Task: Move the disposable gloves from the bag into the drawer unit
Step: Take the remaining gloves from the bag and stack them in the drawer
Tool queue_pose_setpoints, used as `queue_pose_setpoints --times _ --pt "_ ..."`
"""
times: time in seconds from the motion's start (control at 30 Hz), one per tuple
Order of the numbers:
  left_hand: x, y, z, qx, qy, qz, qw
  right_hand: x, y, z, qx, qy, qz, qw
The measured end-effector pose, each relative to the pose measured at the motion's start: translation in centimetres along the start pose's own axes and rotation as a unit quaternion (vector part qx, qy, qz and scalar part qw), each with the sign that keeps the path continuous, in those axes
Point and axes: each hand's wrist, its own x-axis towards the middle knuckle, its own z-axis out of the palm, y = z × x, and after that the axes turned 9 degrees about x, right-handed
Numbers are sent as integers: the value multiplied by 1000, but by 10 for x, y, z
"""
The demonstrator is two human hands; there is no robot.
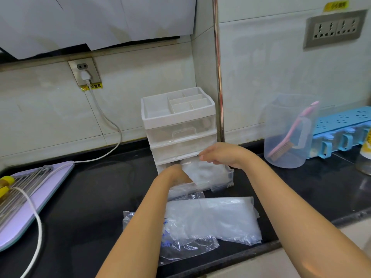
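The left hand reaches into the pulled-out bottom drawer. Its fingers are hidden under the disposable gloves, so its grip cannot be told. The right hand hovers just above them with curled fingers, and whether it pinches anything is unclear. The drawer unit stands at the tabletop's rear edge. The bag lies flat near the front edge, with more gloves inside.

One drawer unit with three drawers, two piles of gloves, one bag, two hands, left hand and right hand, one jug, one brush, two socket plates, one blue rack
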Motion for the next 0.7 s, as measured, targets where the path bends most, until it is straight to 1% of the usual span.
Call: queue_pose_setpoints --times 0.1,0.2,0.27,0.33,0.43,0.53,0.63,0.7 --pt "-19 0 -10 -85 44 1 995 -30 -2 -7 3 -14 -43 999" --pt "-48 0 -14 -171 131 29 976 -61 4 -5 -45 9 -81 996" --pt "-71 -1 -8 -190 187 63 962 -81 12 3 -92 11 -100 991" --pt "-95 1 4 -210 212 98 949 -99 23 12 -129 -6 -104 986" --pt "-124 12 27 -210 189 165 945 -119 42 20 -164 -7 -95 982" --pt "-142 26 54 -188 153 214 946 -131 64 25 -197 27 -67 978" --pt "-149 34 79 -150 128 222 955 -139 88 34 -163 48 -39 985" --pt "-151 37 90 -144 115 222 957 -144 100 41 -150 52 -41 987"
